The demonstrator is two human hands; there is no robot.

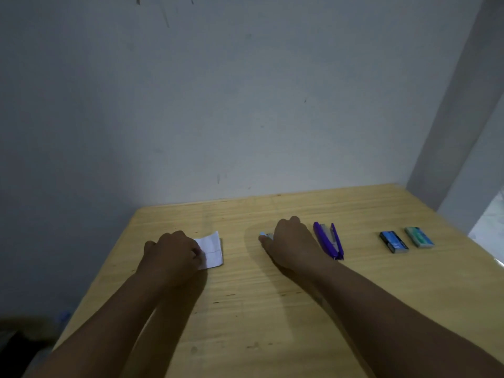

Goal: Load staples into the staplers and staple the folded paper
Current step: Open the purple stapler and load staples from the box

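Dim room, plain grey wall (245, 105) behind a light wooden bench (259, 296) pushed against it.

Left hand (174, 255) lies knuckles-up on the left part of the folded paper (211, 249), fingers curled down onto it; grip looks like a press or pinch at the sheet's left edge, exact contact hidden under the hand. Paper lies flat, right part exposed.

Right hand (290, 242) is palm-down over a small light-blue stapler (265, 236), fingers curled around it; grip holds the stapler, only its left tip shows past the thumb side. Its long axis can't be told.

Just right of that hand, apart from it, a purple stapler (328, 241) lies hinged open, long axis running away from the person and slightly left, hinge end nearest.

Farther right, well apart: a blue staple box (394, 242) and a teal staple box (419, 237), side by side, near the bench's right edge. Nothing sits between hands and those items.
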